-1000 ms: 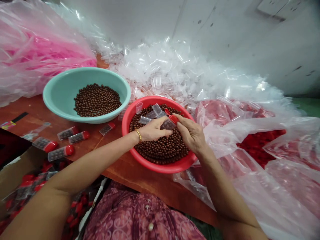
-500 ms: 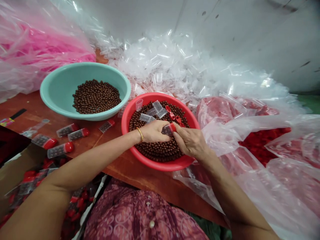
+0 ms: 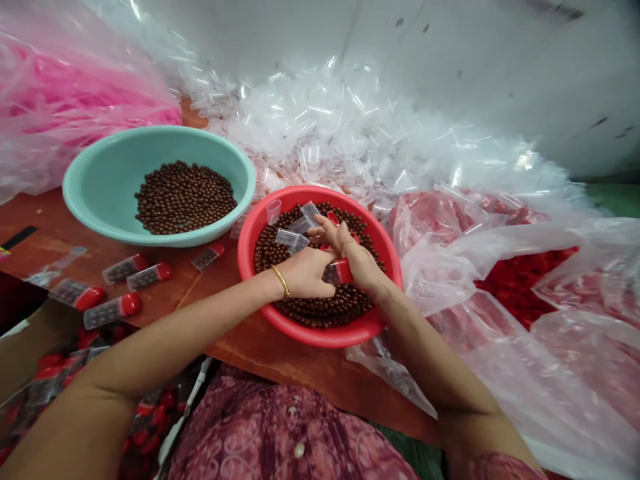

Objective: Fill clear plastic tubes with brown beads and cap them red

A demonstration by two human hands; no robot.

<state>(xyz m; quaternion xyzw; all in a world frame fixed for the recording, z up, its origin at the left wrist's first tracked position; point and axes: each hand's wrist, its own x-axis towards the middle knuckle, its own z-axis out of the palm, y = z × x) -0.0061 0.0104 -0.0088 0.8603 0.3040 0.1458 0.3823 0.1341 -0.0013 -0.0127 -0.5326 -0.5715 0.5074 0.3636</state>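
Over the red basin point(image 3: 320, 339), my left hand point(image 3: 305, 272) is closed around a small clear container with a red cap point(image 3: 338, 272). My right hand point(image 3: 353, 257) presses its palm against the cap, its fingers stretched out to the left. Brown balls point(image 3: 320, 313) fill the basin under both hands. On top of them lie several clear empty containers point(image 3: 293, 238) and red caps point(image 3: 333, 218), partly covered by my right hand.
A turquoise basin point(image 3: 80, 177) with brown balls stands at the left. Filled red-capped containers point(image 3: 111, 311) lie before it, above a box of more. Behind is a heap of clear containers point(image 3: 310, 113); plastic bags with red pieces point(image 3: 520, 280) lie right.
My right hand has shifted from gripping the red cap with its fingers to pressing it with the palm, fingers extended. My left hand keeps the container. The view has shifted slightly.
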